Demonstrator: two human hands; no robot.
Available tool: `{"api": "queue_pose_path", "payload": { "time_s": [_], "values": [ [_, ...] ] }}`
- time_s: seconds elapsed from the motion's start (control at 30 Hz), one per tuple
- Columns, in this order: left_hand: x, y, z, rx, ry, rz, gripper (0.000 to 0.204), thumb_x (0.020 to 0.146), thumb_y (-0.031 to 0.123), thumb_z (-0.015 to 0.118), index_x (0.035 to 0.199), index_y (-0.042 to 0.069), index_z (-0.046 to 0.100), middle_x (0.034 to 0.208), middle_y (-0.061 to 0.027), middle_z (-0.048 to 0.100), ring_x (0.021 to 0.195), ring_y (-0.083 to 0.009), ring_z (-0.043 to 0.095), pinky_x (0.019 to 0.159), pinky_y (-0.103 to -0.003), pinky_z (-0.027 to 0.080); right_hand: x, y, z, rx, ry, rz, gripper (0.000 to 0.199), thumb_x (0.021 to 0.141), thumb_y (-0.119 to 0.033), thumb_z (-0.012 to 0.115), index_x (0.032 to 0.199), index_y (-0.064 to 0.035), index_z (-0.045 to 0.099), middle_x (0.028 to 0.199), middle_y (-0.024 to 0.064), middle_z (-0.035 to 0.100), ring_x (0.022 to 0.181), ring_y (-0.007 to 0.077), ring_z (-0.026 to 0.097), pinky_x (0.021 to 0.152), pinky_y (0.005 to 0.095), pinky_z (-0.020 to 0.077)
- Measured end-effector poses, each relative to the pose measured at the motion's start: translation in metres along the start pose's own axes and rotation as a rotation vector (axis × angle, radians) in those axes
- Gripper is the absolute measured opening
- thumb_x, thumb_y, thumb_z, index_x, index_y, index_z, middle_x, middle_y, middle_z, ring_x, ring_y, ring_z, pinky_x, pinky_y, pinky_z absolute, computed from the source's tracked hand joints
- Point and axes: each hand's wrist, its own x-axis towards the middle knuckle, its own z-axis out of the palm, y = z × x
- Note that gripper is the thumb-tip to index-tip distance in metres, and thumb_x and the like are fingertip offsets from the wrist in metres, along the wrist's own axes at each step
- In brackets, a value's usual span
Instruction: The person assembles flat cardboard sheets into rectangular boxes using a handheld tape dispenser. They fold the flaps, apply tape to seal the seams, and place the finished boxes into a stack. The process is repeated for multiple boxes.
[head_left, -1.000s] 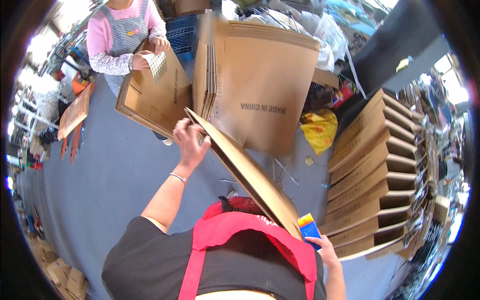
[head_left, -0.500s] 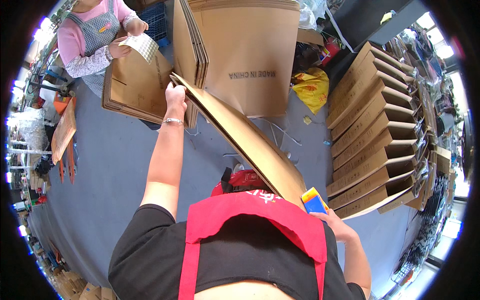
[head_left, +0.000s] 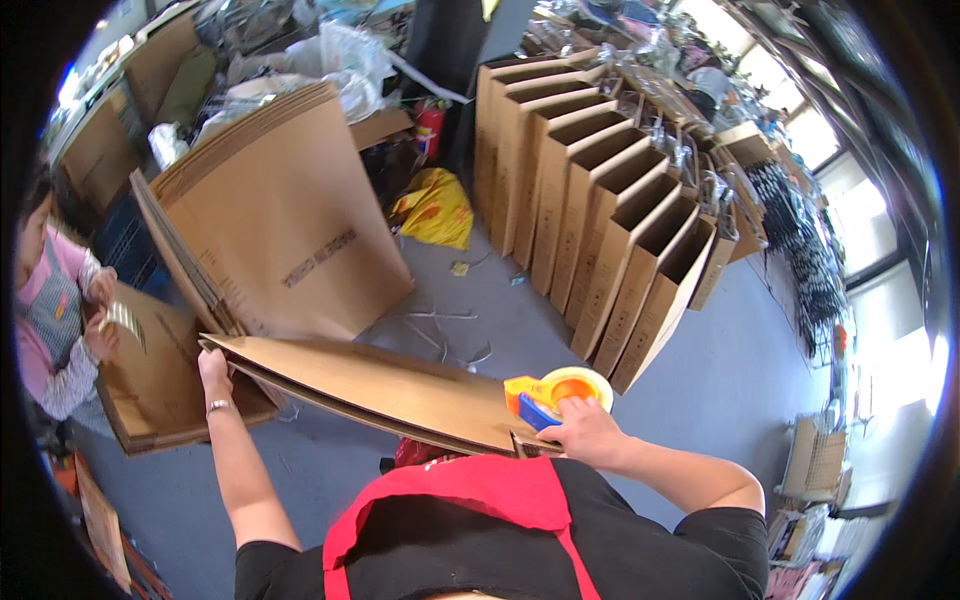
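Observation:
My left hand (head_left: 213, 368) is closed on the far-left corner of a flattened cardboard box (head_left: 400, 385), which slants across in front of my body. My right hand (head_left: 583, 430) grips a tape dispenser (head_left: 535, 392), orange and blue with a pale roll of tape on it. The dispenser is at the box's right end, close to the slightly parted cardboard edges there. Whether it touches the cardboard I cannot tell.
A co-worker (head_left: 60, 330) at the left holds a sheet of labels beside folded cardboard (head_left: 150, 390). Large flat boxes (head_left: 290, 220) lean ahead. A row of open narrow boxes (head_left: 600, 230) stands ahead to the right. A yellow bag (head_left: 437, 207) and loose straps (head_left: 440, 330) lie on the floor.
The view has turned right. The box has swung from a steep slant to lying nearly crosswise, and my right hand with the tape dispenser has come up beside its right end.

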Motion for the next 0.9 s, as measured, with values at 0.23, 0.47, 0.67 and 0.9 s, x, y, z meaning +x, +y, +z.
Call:
{"api": "queue_pose_path", "payload": {
  "time_s": [0.23, 0.47, 0.67, 0.9],
  "values": [
    [-0.146, 0.055, 0.101, 0.268, -0.429, 0.298, 0.036, 0.088, -0.008, 0.053, 0.121, -0.002, 0.064, 0.107, -0.005, 0.071, 0.096, -0.0147, 0.066, 0.087, -0.03, 0.054, -0.038, 0.134, 0.048, 0.232, -0.142, 0.508, 0.049, 0.09, -0.053, 0.067, 0.098, -0.0056, 0.077, 0.102, 0.0266, 0.066, 0.101, 0.0416, 0.065, 0.085, 0.05, 0.0535],
    [-0.263, 0.094, 0.116, 0.919, -0.765, 0.603, 0.027, 0.08, -0.007, 0.062, 0.106, -0.001, 0.064, 0.08, -0.0067, 0.06, 0.075, -0.0134, 0.053, 0.073, -0.03, 0.051, -0.05, 0.3, 0.104, 0.589, 0.002, 0.929, 0.061, 0.094, -0.052, 0.065, 0.125, -0.0002, 0.065, 0.118, 0.0272, 0.069, 0.112, 0.0409, 0.066, 0.093, 0.0476, 0.0526],
    [-0.343, -0.01, 0.133, 1.715, -0.519, 0.219, 0.055, 0.081, -0.004, 0.061, 0.135, -0.006, 0.054, 0.125, -0.0327, 0.062, 0.113, -0.0494, 0.061, 0.098, -0.046, 0.053, 0.015, 0.26, 0.097, 0.361, 0.468, 0.752, 0.032, 0.093, -0.029, 0.056, 0.104, -0.0074, 0.078, 0.112, 0.0289, 0.063, 0.108, 0.0479, 0.062, 0.093, 0.0578, 0.0489],
    [-0.332, -0.118, 0.005, 0.901, -0.74, 0.069, 0.097, 0.083, 0.005, 0.067, 0.162, 0.004, 0.011, 0.162, -0.0219, 0.03, 0.147, -0.0325, 0.035, 0.121, -0.036, 0.03, 0.045, 0.249, 0.075, 0.281, 0.355, 0.573, 0.036, 0.094, -0.034, 0.058, 0.119, -0.0173, 0.077, 0.12, 0.0264, 0.061, 0.109, 0.0429, 0.06, 0.094, 0.0572, 0.0473]
  ]
}}
